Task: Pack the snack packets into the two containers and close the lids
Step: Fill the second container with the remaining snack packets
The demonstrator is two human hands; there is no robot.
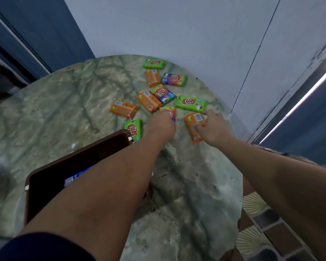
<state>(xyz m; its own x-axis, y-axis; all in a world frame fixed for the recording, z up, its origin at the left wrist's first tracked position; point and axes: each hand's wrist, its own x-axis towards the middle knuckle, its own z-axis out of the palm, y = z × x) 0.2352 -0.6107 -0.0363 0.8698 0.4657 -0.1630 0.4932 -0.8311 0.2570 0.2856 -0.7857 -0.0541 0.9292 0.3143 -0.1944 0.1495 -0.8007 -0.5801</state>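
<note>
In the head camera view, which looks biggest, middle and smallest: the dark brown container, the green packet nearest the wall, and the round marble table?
Largest to smallest as they look:
1. Marble table
2. Dark brown container, partly hidden by an arm
3. Green packet nearest the wall

The container sits nearer the camera, which enlarges it.

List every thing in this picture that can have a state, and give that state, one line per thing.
Brown container: open, a blue packet inside.
Left hand: on a rainbow packet, grip hidden.
Right hand: fingers curled round an orange packet lying on the table.
Other packets, such as the green one: loose on the table, unpacked.
</note>
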